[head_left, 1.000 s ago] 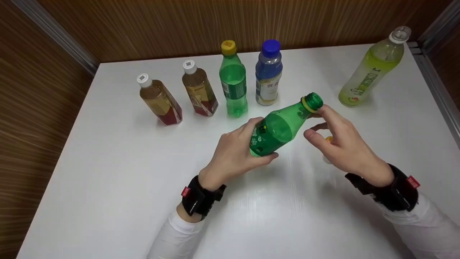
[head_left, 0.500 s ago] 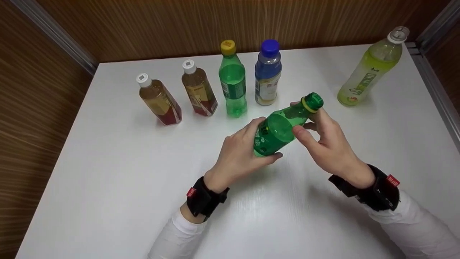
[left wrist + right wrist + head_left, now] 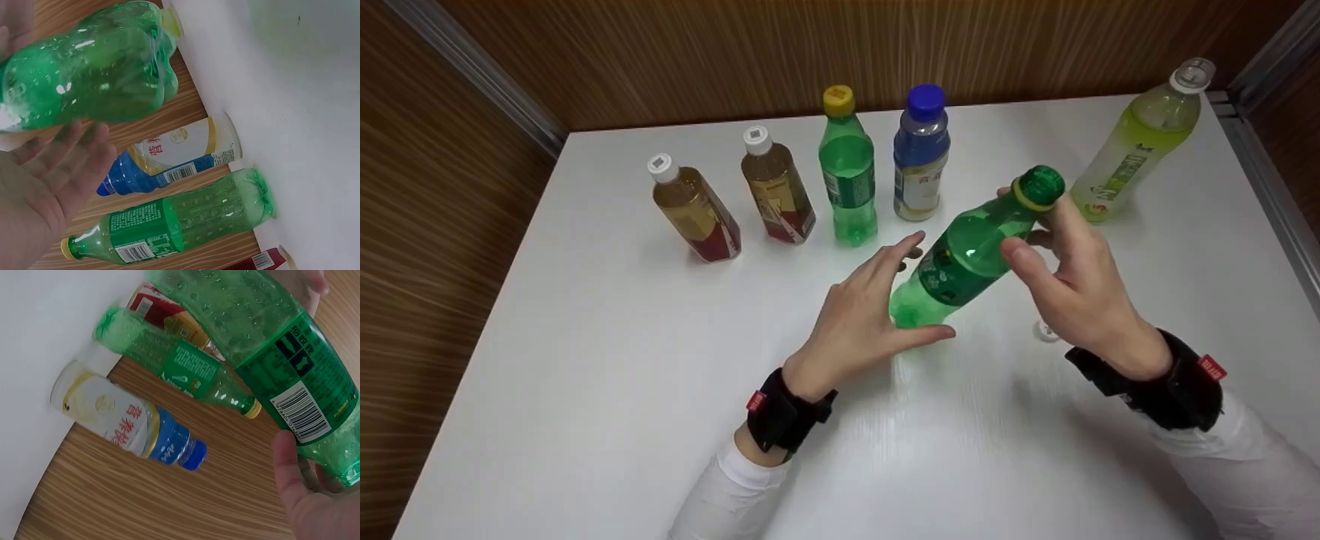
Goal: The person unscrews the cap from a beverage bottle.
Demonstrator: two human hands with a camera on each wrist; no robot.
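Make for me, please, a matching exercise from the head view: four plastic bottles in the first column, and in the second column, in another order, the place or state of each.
First column:
1. Green plastic bottle without a cap
2. Green plastic bottle with a yellow cap
3. Plastic bottle with a blue cap and a blue and white label
4. Tall yellow-green plastic bottle without a cap

Second column:
A. Standing fourth from the left
B. Tilted, held by the right hand
C. Near the far right corner of the white table
D. Standing third from the left

Right pairs: 1-B, 2-D, 3-A, 4-C.
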